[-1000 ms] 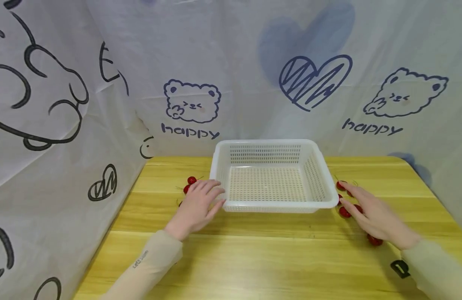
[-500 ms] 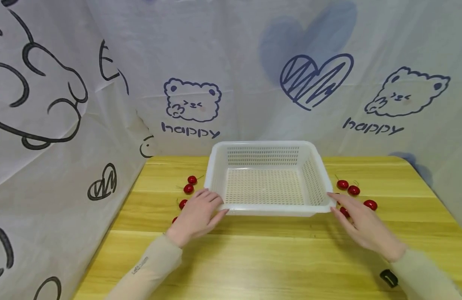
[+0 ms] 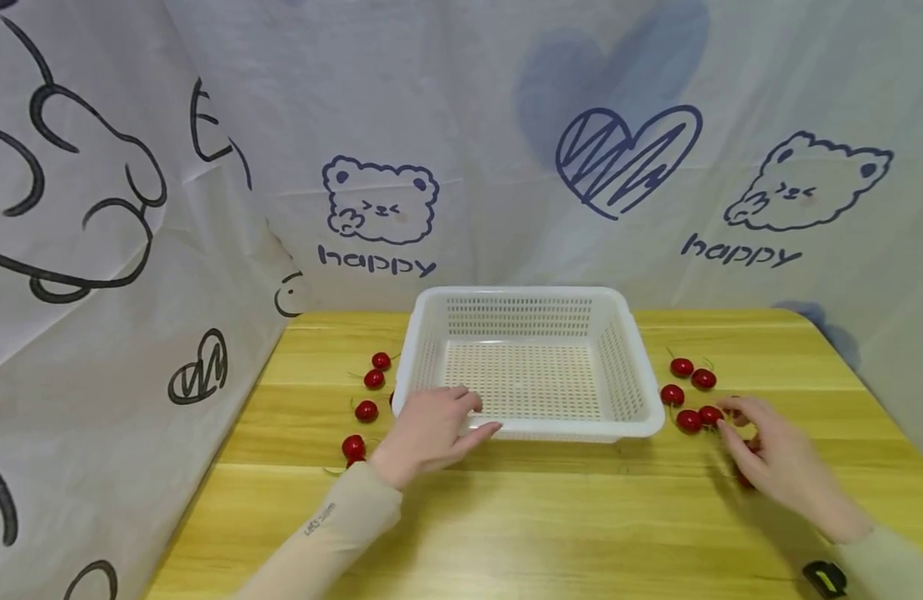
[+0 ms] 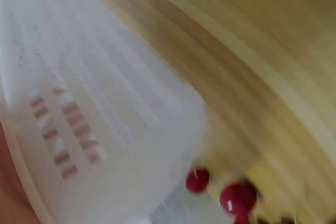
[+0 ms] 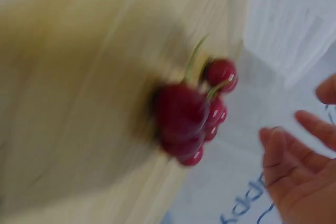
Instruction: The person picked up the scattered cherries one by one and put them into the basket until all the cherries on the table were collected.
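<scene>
A white plastic basket [image 3: 566, 429] with slotted walls stands in the middle of the wooden table. My left hand [image 3: 427, 433] grips its front rim near the left corner, fingers reaching inside; through the slots in the left wrist view, skin shows behind the wall. Over the cherries at the basket's right hovers my right hand [image 3: 784, 462], its thumb and fingers apart with nothing between them. Close by its fingertips lies a red cherry [image 3: 710, 415], beside another cherry [image 3: 689, 421]. In the right wrist view the hand [image 5: 302, 171] stays apart from the clustered cherries [image 5: 181, 111].
More cherries [image 3: 366, 410] with stems lie along the basket's left side, some partly hidden by the left arm. Further cherries [image 3: 682, 367] are at the back right. A printed cloth [image 3: 491, 167] hangs behind the table [image 3: 551, 525]. A black object [image 3: 825, 577] shows at the right wrist.
The basket has shifted toward me and slightly left. My left hand has slid right along its front rim. My right hand touched the basket's right corner, then moved off rightward to the cherries.
</scene>
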A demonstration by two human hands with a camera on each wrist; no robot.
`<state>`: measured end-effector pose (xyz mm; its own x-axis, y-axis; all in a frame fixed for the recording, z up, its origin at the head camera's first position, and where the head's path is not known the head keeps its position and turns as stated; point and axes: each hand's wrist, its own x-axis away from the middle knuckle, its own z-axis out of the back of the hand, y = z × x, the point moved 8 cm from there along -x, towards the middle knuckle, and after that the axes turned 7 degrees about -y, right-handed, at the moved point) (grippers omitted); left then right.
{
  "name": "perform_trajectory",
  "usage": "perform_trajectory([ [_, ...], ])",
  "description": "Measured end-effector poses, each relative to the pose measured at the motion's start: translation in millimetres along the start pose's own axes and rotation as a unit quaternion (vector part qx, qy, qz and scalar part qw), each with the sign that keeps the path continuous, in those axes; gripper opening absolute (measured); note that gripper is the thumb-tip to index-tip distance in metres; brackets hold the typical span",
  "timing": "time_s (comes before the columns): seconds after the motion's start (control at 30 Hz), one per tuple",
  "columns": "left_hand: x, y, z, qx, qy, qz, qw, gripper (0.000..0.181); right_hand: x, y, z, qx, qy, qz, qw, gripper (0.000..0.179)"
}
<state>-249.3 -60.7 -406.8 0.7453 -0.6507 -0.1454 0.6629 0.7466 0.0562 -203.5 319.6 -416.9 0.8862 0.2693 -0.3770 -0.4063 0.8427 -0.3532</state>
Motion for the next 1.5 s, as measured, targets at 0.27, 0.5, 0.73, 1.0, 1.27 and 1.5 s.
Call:
perform_trajectory([
  [0.27, -5.9, -4.5, -15.7, 0.056, -0.075, 0.068, 0.9933, 0.059, 25.2, 49.9, -13.6, 0.009, -0.147, -0.129, 0.9807, 0.048],
  [0.5, -6.5, -7.0, -16.4, 0.078, -0.106, 0.085, 0.9876, 0.058, 22.3, 62.7, -28.5, 0.014, -0.187, -0.126, 0.9741, 0.052],
  [0.73, -7.3, -7.4, -20.3, 0.086, -0.136, 0.105, 0.9813, 0.063, 17.9, 66.5, -37.9, 0.022, -0.216, -0.124, 0.9683, 0.045],
  [1.0, -11.8, -11.3, -20.8, 0.098, -0.152, 0.104, 0.9779, 0.063, 13.7, 65.6, -40.2, 0.014, -0.223, -0.133, 0.9657, 0.049],
  [1.27, -14.4, -13.9, -21.8, 0.113, -0.182, 0.114, 0.9701, 0.065, 9.7, 62.2, -44.2, 0.011, -0.24, -0.138, 0.9609, 0.039],
  [1.5, -14.8, -15.1, -21.7, 0.117, -0.184, 0.12, 0.9686, 0.065, 12.0, 63.5, -48.2, 0.002, -0.256, -0.166, 0.9524, 0.042],
])
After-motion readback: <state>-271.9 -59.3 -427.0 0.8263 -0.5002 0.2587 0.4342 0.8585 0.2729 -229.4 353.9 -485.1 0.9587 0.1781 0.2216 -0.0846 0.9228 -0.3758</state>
